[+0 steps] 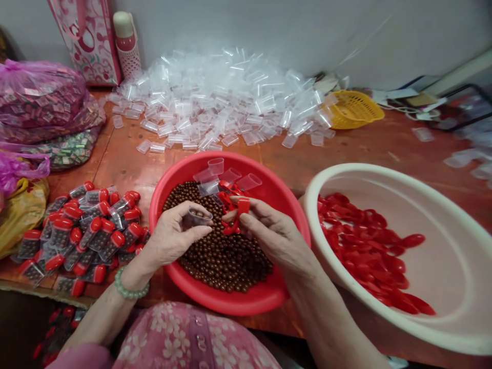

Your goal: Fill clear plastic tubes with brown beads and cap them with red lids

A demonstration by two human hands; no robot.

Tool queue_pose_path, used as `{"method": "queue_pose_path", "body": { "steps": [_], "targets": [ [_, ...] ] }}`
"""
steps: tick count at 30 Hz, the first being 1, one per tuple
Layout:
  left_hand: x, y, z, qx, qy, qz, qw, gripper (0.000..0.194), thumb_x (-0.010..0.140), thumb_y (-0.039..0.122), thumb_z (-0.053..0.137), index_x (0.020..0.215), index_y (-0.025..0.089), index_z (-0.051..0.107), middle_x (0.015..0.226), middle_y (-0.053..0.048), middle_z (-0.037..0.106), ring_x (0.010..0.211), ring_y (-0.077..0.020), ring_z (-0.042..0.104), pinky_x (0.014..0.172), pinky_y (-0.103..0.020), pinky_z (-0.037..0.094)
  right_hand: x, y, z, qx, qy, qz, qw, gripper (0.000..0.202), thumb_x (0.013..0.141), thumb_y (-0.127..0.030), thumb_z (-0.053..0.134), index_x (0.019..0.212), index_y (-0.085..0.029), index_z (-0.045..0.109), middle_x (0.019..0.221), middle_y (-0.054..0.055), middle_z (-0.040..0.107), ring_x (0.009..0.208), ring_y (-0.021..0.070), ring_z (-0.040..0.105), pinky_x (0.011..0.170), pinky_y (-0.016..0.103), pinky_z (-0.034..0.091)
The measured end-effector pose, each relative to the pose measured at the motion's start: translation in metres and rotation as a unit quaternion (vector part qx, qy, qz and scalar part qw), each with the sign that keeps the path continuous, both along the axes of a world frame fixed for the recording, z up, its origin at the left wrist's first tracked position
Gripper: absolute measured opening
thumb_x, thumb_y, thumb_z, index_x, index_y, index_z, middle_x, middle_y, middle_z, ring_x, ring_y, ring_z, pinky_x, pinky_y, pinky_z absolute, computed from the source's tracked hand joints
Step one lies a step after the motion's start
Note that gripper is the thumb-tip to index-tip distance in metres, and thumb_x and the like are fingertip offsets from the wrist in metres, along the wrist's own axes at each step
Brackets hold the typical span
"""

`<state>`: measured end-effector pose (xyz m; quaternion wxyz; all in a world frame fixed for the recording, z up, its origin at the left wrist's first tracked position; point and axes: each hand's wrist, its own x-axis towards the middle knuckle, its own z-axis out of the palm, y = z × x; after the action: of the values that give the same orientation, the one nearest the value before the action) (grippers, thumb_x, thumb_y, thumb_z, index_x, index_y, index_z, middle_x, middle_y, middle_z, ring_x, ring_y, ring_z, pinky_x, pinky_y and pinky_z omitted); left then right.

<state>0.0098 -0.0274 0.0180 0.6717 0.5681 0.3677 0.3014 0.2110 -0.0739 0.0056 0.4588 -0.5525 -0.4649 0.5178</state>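
Against a pale wall [384, 46], a wooden desk [384, 148] is crowded; on it, a red basin [230, 306] of brown beads [230, 261] is set between capped cases [61, 233] and a white basin [442, 256]. Above the beads, a clear case [192, 219] with beads inside is pinched by the fingers of the left hand [169, 236], and a red cap [243, 206] is grasped by those of the right hand [277, 233]. Beads could be spilled if the uncovered mouth were tipped — or the cap dropped through a loosened pinch.

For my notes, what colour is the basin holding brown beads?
The basin is red, as the head view shows.
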Motion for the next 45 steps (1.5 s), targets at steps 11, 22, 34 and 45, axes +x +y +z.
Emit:
{"method": "queue_pose_path", "body": {
  "steps": [11,22,34,45],
  "targets": [
    [0.008,-0.004,-0.005,-0.080,-0.040,0.047,0.995,0.026,0.073,0.027,0.071,0.092,0.015,0.059,0.086,-0.002,0.066,0.080,-0.0133,0.062,0.079,-0.028,0.048,-0.026,0.007,0.005,0.014,0.230,-0.075,0.970,0.024,0.076,-0.042,0.075,0.094,-0.027,0.071,0.090,0.003,0.075,0.070,0.0172,0.069,0.062,0.031,0.058],
    [0.010,-0.005,-0.007,-0.058,-0.044,0.106,0.992,0.022,0.073,0.022,0.072,0.092,0.015,0.065,0.081,0.000,0.067,0.074,-0.0098,0.060,0.073,-0.023,0.048,-0.037,-0.006,-0.005,0.047,0.106,-0.106,0.988,0.023,0.076,-0.027,0.076,0.099,-0.027,0.069,0.087,-0.001,0.072,0.078,0.0107,0.068,0.073,0.021,0.058],
    [0.005,0.001,-0.013,-0.074,-0.028,0.133,0.988,0.027,0.075,0.027,0.073,0.100,0.018,0.070,0.086,-0.002,0.070,0.080,-0.0119,0.064,0.076,-0.022,0.046,-0.016,0.011,-0.010,-0.213,0.220,-0.115,0.945,0.031,0.057,-0.032,0.083,0.069,-0.016,0.059,0.060,0.002,0.069,0.042,0.0084,0.059,0.040,0.016,0.045],
    [0.003,-0.001,-0.013,-0.073,-0.064,0.124,0.988,0.021,0.073,0.026,0.074,0.092,0.018,0.070,0.087,0.001,0.068,0.079,-0.0103,0.059,0.078,-0.022,0.044,-0.041,-0.004,0.000,-0.011,0.098,-0.059,0.993,0.024,0.075,-0.033,0.077,0.092,-0.023,0.063,0.077,-0.003,0.067,0.064,0.0097,0.067,0.066,0.022,0.058]
  ]
}}
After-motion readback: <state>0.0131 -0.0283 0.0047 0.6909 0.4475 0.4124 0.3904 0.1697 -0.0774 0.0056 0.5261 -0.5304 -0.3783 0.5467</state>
